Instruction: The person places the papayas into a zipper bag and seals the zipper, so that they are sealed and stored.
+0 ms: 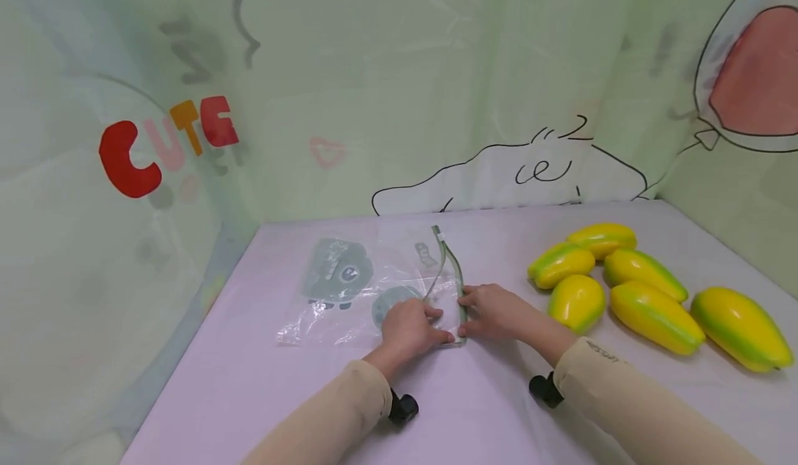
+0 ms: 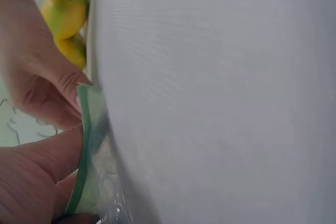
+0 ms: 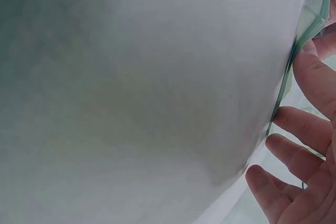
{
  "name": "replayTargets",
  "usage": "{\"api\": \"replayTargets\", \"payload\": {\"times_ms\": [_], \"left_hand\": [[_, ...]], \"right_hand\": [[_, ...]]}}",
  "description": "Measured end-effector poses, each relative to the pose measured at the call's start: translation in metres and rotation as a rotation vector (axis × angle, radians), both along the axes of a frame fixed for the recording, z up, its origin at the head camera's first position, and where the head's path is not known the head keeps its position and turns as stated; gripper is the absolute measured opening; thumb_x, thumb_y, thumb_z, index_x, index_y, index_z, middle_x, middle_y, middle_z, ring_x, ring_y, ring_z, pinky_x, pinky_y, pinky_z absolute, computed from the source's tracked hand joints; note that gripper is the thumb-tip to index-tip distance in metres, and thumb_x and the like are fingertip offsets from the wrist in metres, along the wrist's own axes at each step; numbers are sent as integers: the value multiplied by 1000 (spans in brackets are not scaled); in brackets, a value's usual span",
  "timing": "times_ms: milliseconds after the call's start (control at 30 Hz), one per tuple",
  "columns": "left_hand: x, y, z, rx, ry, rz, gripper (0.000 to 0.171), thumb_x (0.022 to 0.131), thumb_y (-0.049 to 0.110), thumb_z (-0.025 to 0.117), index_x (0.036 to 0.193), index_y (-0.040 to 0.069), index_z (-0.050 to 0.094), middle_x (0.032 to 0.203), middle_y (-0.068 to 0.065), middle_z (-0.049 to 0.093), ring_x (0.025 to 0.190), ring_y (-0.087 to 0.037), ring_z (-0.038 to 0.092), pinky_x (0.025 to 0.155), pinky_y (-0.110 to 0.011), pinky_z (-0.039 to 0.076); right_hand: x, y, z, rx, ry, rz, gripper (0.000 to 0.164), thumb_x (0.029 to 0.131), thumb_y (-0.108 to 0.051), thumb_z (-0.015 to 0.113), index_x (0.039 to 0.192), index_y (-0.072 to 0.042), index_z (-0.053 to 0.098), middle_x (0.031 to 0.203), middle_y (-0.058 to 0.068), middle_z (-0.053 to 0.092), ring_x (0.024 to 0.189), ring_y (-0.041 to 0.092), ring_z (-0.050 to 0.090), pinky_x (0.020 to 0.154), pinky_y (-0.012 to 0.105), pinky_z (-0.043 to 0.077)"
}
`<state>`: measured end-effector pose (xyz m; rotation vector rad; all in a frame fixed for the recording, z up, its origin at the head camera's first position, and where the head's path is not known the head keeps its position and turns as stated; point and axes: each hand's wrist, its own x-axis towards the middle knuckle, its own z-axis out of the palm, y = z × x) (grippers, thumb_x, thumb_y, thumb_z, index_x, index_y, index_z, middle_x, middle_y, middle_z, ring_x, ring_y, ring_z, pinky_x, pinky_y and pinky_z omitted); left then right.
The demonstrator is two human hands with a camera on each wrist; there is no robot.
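Observation:
A clear zip bag [image 1: 349, 312] with a printed green monster lies flat on the table. Its green-edged mouth faces right, and the two zip strips bow apart toward the far end. My left hand [image 1: 408, 330] lies over the bag near the mouth and holds the near corner, its thumb at the green zip strip [image 2: 84, 145]. Opposite it, my right hand [image 1: 499, 312] grips the outer strip, thumb near the corner and index finger farther along. In the right wrist view the other right fingers [image 3: 299, 153] are spread beside the edge.
Several yellow-green toy mangoes [image 1: 654, 316] lie in a group right of my right hand, the nearest close beyond the forearm. The table [image 1: 237, 382] has a pale lilac cover. Printed curtains [image 1: 399, 91] stand along its back and sides.

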<state>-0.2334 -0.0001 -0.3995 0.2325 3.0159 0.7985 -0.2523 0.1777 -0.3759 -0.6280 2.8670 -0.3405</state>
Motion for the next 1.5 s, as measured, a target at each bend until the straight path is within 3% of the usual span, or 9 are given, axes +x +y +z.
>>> {"api": "replayTargets", "payload": {"times_ms": [300, 533, 1100, 1367, 1500], "left_hand": [[1, 4, -2, 58, -12, 46, 45, 68, 38, 94, 108, 22, 82, 108, -2, 79, 107, -29, 70, 83, -35, 54], [3, 4, -8, 69, 27, 48, 42, 68, 36, 93, 106, 22, 83, 108, -3, 79, 102, -29, 71, 78, -34, 55], [1, 4, -5, 96, 17, 86, 49, 68, 33, 94, 112, 17, 81, 112, -5, 79, 105, -30, 70, 81, -37, 55], [2, 3, -5, 94, 30, 85, 50, 66, 32, 94, 112, 16, 81, 113, -6, 78, 106, -31, 70, 83, -37, 56], [2, 2, -5, 109, 29, 86, 50, 66, 31, 94, 112, 16, 81, 112, -6, 79, 105, -31, 71, 84, -37, 56]], "right_hand": [[0, 3, -1, -5, 2, 16, 60, 85, -34, 83, 130, 3, 67, 145, 30, 55, 132, 48, 55, 111, 58, 44], [2, 3, -2, 0, 7, 12, 61, 84, -34, 83, 130, 3, 67, 145, 30, 56, 131, 47, 56, 110, 58, 45], [-1, 3, -4, -23, 2, -6, 61, 85, -34, 82, 132, 2, 66, 147, 28, 54, 134, 47, 54, 111, 58, 45], [2, 10, 2, -67, 19, 37, 61, 87, -35, 80, 133, 1, 65, 145, 28, 56, 131, 47, 56, 109, 59, 46], [1, 15, 8, -96, 14, 18, 59, 90, -35, 77, 137, -3, 63, 148, 24, 55, 134, 46, 54, 110, 60, 45]]}}
